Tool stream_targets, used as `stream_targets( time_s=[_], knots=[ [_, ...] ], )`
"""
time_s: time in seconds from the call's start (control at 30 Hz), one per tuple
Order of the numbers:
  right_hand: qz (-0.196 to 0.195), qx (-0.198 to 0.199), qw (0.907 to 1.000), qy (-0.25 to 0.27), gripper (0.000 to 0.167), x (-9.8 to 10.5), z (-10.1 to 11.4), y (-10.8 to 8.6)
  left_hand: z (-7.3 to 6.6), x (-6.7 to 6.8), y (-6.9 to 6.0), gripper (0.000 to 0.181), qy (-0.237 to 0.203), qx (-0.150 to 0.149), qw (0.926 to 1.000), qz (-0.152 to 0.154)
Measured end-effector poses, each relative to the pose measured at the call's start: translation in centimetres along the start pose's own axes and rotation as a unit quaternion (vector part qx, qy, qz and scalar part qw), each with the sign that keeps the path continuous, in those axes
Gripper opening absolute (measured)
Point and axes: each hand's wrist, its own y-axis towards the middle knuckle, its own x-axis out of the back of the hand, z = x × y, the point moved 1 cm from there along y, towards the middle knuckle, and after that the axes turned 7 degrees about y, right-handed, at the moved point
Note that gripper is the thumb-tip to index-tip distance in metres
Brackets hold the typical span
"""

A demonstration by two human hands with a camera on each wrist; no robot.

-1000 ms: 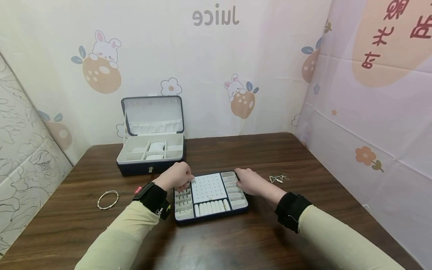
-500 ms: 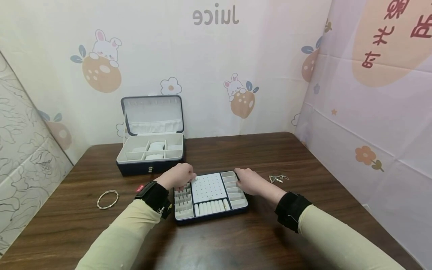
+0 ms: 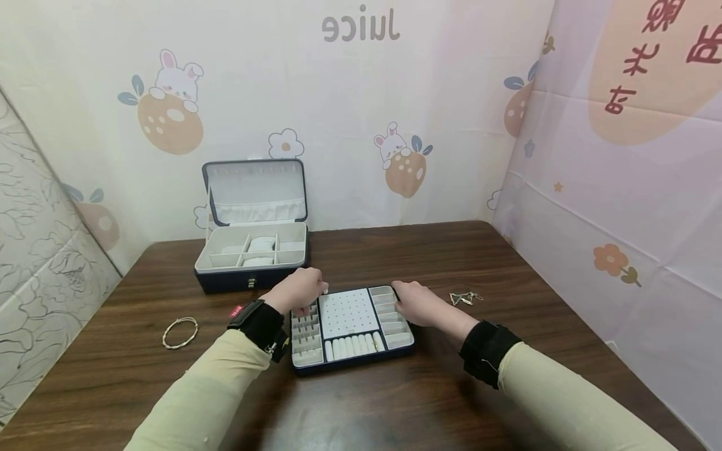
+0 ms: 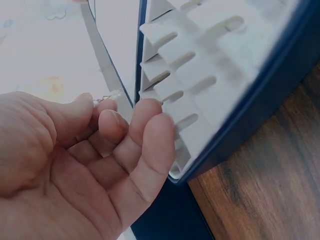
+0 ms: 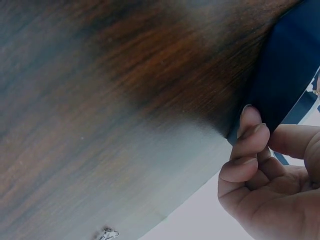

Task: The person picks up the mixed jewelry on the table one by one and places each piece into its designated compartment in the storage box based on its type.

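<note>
In the head view, a navy jewelry tray (image 3: 361, 359) lies in front of me, with slotted compartments at its left, a white perforated panel in the middle and ring rolls in front. Over its far left corner, my left hand (image 3: 296, 292) pinches a small earring (image 4: 103, 98) between thumb and index finger. The left wrist view shows a thin wire and a clear tip on it; the rest is hidden by the fingers. My right hand (image 3: 416, 303) grips the tray's right edge near the far corner, thumb on the rim and fingers along the outer side.
An open navy jewelry box (image 3: 225, 280) with white compartments and two visible cushions stands behind, to the left. A bangle (image 3: 166, 333) lies on the wooden table (image 3: 361, 413) at left. A thin silvery chain (image 3: 465, 299) lies right of my right hand. Patterned cloth hangs behind.
My left hand has shifted slightly away from me and to the right above the tray's far left corner. My right hand and the tray have stayed put.
</note>
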Motion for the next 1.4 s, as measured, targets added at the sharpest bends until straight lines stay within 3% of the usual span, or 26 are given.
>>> stream_targets(
  time_s=[0.47, 0.93, 1.4],
  knots=[
    [0.004, -0.004, 1.0000, 0.000, 0.038, -0.10, 0.08, -0.03, 0.14, -0.53, 0.28, 0.018, 0.029, -0.013, 0.9987, 0.039],
    [0.009, -0.013, 0.9999, 0.004, 0.040, -0.09, -0.05, -0.01, 0.01, -0.66, 0.25, 0.021, 0.055, -0.027, 0.9970, 0.048],
    [0.010, -0.016, 0.9998, 0.001, 0.040, -0.05, -0.07, 0.17, -0.24, -0.81, 0.18, 0.021, 0.075, -0.014, 0.9962, 0.041]
  ],
)
